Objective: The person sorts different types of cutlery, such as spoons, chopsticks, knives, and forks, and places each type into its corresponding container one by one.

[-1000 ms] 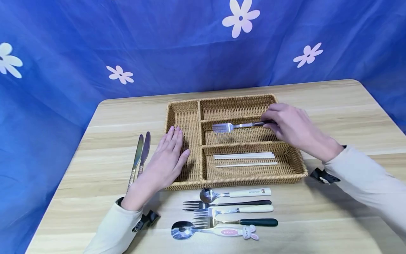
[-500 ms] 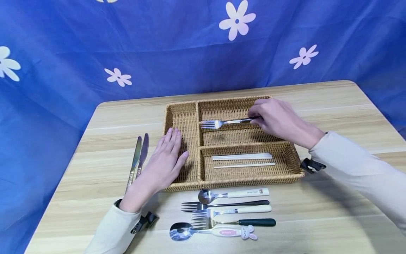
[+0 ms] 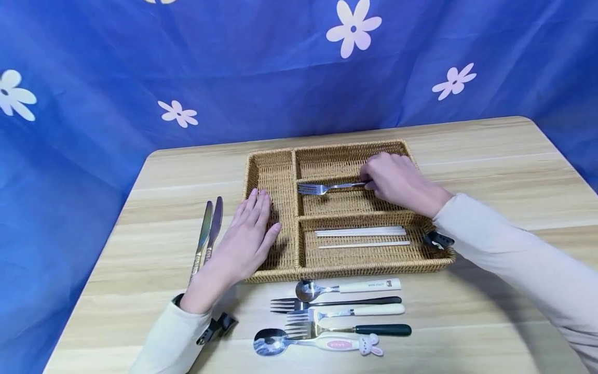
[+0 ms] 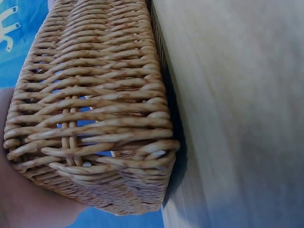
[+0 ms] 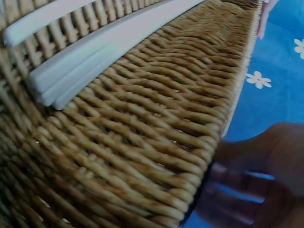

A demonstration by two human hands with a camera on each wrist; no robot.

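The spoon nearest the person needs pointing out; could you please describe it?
On the wooden table sits a woven tray, with cutlery along its near side. The spoon is the nearest piece; unlike the others there, its handle ends in a rabbit's head.

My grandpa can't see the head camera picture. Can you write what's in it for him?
A person's right hand holds a fork at the middle right compartment of a wicker tray, and the left hand touches its left side. White sticks lie in the nearest right compartment. Two knives lie left of the tray; two spoons and three more forks lie in front.
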